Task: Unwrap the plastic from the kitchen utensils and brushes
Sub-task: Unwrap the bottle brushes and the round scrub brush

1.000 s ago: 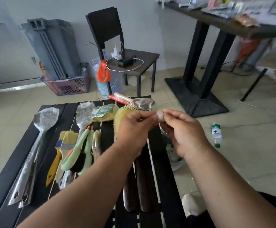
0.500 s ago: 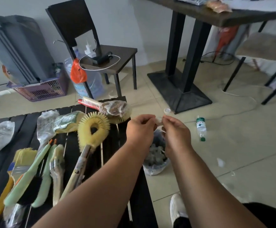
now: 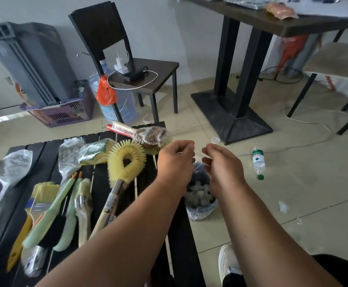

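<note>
Stock as I read it, placed from the bare yellow ring brush (image 3: 126,160). Left of it: spoon (image 3: 11,168), spatula (image 3: 69,156), sponge (image 3: 95,151), wrapped. Behind: wrapped scrub brush (image 3: 150,135). Right: left hand (image 3: 176,160) and right hand (image 3: 220,162), fingers loosely curled, seemingly empty, above waste bag (image 3: 200,195). Most remains.

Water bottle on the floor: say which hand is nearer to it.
Right. The right hand hangs just left of the water bottle in the head view; the left hand is farther left, beside the table edge.
</note>
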